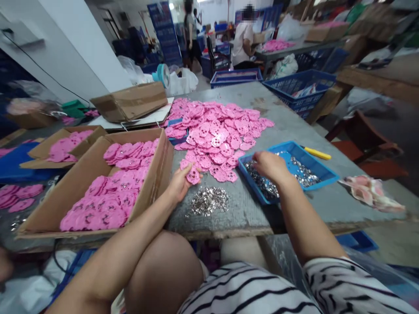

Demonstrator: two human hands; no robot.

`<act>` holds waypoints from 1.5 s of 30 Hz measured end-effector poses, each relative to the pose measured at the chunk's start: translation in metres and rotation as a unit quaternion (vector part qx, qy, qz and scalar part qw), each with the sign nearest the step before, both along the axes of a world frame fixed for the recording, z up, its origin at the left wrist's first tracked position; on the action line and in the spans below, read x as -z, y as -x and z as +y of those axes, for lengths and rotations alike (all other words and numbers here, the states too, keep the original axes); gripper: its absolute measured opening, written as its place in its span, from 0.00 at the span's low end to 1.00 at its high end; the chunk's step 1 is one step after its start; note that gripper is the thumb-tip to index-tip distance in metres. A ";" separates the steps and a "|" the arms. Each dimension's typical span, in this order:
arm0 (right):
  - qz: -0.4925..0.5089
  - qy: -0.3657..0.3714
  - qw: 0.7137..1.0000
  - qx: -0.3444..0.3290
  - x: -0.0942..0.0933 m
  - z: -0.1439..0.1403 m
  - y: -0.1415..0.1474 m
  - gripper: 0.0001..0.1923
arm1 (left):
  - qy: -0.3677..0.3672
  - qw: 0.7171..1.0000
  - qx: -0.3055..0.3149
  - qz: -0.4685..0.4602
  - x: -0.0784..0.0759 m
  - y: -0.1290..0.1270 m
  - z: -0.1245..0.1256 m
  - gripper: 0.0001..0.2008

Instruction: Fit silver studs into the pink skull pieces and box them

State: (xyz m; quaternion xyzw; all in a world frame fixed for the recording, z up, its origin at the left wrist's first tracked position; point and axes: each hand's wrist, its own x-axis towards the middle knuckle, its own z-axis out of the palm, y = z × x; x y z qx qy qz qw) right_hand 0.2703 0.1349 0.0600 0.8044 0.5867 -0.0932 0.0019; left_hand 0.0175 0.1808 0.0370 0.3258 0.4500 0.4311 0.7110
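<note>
My left hand (179,183) is closed on a pink scalloped piece (193,175), held at the front edge of a large heap of similar pink pieces (212,126). Just below that hand, a small pile of shiny metal parts (210,201) lies on the grey table (248,218). My right hand (270,165) reaches over the left side of a shallow blue tray (322,182). Its fingers are curled together at the small dark metal parts (262,182) there; whatever they pinch is hidden. More silvery parts (306,174) lie at the tray's right side.
A cardboard box (163,161) with stacked pink pieces stands at the left, a smaller box (94,135) behind it. A yellow-handled tool (317,152) lies beyond the tray, a crumpled wrapper (371,192) at the right. A seated person (242,43) is farther back.
</note>
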 end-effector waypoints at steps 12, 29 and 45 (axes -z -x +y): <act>0.009 0.027 1.000 -0.001 0.022 0.001 -0.012 0.14 | -0.020 1.000 0.008 -0.007 -0.005 0.002 -0.006 0.07; 0.493 -0.134 0.849 -0.133 -0.004 -0.028 0.030 0.09 | -0.082 0.994 0.034 0.062 -0.027 -0.028 -0.049 0.18; 0.357 -0.145 0.894 -0.226 -0.009 -0.033 0.062 0.06 | -0.147 0.983 0.072 0.089 -0.025 -0.035 -0.055 0.18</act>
